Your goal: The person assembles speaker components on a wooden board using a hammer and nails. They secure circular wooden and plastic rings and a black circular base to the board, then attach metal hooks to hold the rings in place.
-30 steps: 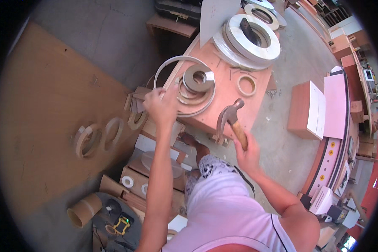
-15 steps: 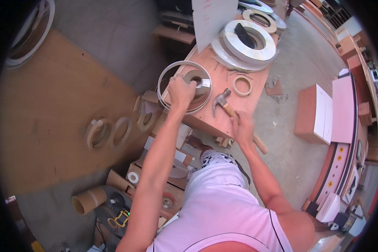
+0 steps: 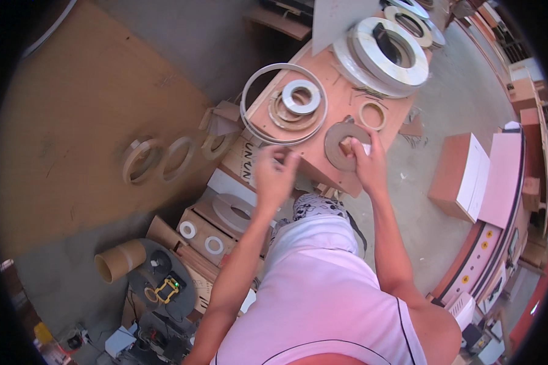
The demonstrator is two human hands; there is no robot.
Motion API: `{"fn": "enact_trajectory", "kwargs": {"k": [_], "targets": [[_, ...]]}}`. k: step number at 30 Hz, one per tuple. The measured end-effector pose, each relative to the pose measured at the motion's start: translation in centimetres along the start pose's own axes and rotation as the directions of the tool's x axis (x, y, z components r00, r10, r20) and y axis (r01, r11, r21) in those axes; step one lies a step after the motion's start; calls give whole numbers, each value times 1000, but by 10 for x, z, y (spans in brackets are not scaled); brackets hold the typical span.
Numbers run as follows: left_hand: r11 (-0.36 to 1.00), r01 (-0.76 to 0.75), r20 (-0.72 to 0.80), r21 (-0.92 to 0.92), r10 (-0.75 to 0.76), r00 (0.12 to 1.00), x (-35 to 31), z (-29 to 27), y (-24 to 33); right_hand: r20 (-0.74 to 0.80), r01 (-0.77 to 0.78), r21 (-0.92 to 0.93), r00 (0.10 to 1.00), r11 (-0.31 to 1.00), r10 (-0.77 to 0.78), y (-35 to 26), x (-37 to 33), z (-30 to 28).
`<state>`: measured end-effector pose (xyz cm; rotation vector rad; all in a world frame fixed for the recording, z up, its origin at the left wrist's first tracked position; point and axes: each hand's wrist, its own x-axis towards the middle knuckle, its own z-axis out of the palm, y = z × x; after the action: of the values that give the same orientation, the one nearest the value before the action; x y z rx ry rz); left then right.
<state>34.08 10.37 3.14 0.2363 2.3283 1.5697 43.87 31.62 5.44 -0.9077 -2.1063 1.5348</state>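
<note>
Right hand, head view, gripped the brown edge-banding roll by its right side, flat face toward the camera, over the workbench. Left hand, empty, fingers loosely parted, hung left of the roll, apart.

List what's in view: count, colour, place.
workbench: one, light brown, centre
hoop: one, whitish, on workbench's left
inner roll: one, silver, inside hoop
thin rings: several, tan, under inner roll
held roll: one, grey-brown, workbench's near end
hammer: one, brown-handled, mostly hidden by held roll
tape ring: one, tan, beyond held roll
large rolls: several, white, workbench's far end
cabinet: one, brown-and-white, right
cardboard tube: one, brown, lower left
left grip: one, empty, near hoop
right grip: one, on held roll
</note>
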Motion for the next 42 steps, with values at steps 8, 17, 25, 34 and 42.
{"fn": "enact_trajectory", "kwargs": {"k": [8, 17, 25, 34, 42], "targets": [[881, 368, -100, -297, -412, 906, 66, -33, -46, 62, 4, 180, 998, 984, -15, -25, 31, 12], [646, 345, 324, -681, -157, 933, -55, -82, 3, 561, 410, 74, 737, 909, -378, -68, -29, 77], [843, 214, -193, -494, -347, 918, -97, -100, -48, 812, 587, 136, 395, 798, -429, -89, -52, 161], [990, -84, -624, -116, -7, 781, -64, -176, 6, 300, 528, 120, 788, 841, -538, -128, 96, 304], [936, 165, -650, -310, -336, 681, -113, -136, -55, 471, 355, 306, 750, 883, -465, -96, 160, 386]]}}
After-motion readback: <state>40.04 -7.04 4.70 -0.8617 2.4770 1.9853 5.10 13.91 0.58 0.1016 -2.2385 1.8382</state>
